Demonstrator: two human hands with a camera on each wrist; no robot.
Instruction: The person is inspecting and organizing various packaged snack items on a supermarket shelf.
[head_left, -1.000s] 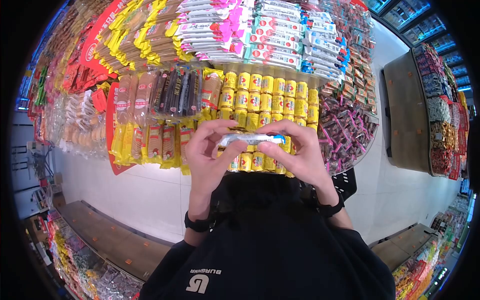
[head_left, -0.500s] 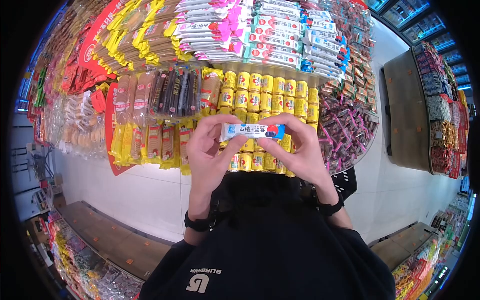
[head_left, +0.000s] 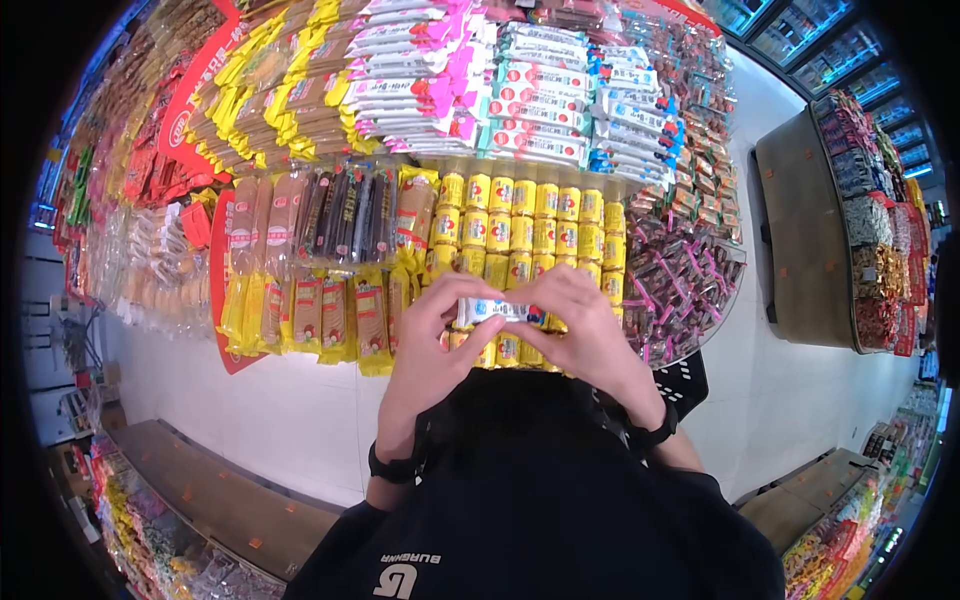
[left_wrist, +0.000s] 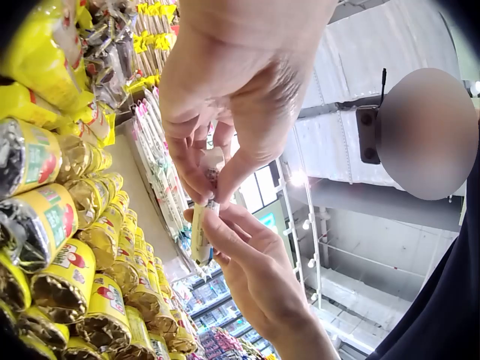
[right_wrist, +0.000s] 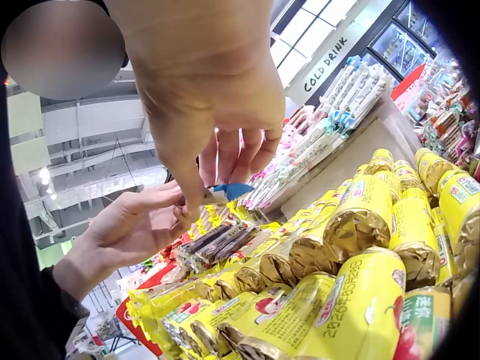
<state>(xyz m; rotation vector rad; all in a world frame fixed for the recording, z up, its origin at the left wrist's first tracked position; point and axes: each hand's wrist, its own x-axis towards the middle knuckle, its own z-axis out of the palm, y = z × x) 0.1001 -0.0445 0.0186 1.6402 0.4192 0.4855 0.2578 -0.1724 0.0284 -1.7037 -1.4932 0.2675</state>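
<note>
In the head view both hands meet at a small white-and-blue wrapped snack bar [head_left: 480,311], its printed face partly covered by fingers. The left hand [head_left: 425,338] pinches it between thumb and fingertips; the right hand [head_left: 590,338] pinches it further right, fingertips close beside the left ones. The left wrist view shows the wrapper [left_wrist: 199,236] running between the two sets of fingertips. From the right wrist, a blue wrapper end [right_wrist: 235,191] shows beyond the thumb. Below the hands stand rows of yellow wrapped rolls [head_left: 498,231].
Behind the rolls lie stacks of white-and-pink bars [head_left: 405,85], white-and-green bars [head_left: 535,100] and white-and-blue bars [head_left: 632,110]. Dark-wrapped sticks [head_left: 347,215] lie to the left, purple-wrapped sweets [head_left: 680,290] to the right. A separate display stand [head_left: 800,230] is at the far right.
The bar first turned from edge-on to show its printed face. Now the hands have drawn closer together, covering more of it, and appear lower in the head view, which has shifted slightly.
</note>
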